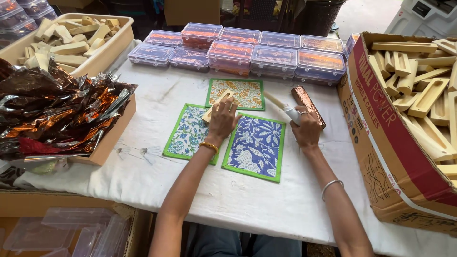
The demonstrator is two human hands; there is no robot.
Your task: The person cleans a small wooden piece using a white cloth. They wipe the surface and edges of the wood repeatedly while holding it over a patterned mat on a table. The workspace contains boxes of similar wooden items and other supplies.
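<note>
**Both hands busy over the printed mats**

Only the head view here, so here's what it shows. The left hand (222,120) is resting palm-down with fingers loosely curled on a pale wooden piece (218,104), a slotted frame-looking block lying tilted across the spot where the three mats meet. It's pressing or gripping it lightly; can't really see how tight from above.

The right hand (306,127) is closed around a small white bottle (291,114) with a long tan nozzle pointing up-left toward the wooden piece, tip just short of it. Just beside that hand lies a copper foil-wrapped bar (308,105) on the counter (247,200), which has a white cloth over it.

The mats: a yellow leaf-print one (245,93) at the back, a pale blue floral one (186,133) front left, a deep blue one (257,147) front right, all green-edged.

Around: a cardboard box (381,143) of wooden pieces on the right, and clear lidded boxes (247,52) in rows behind.
</note>
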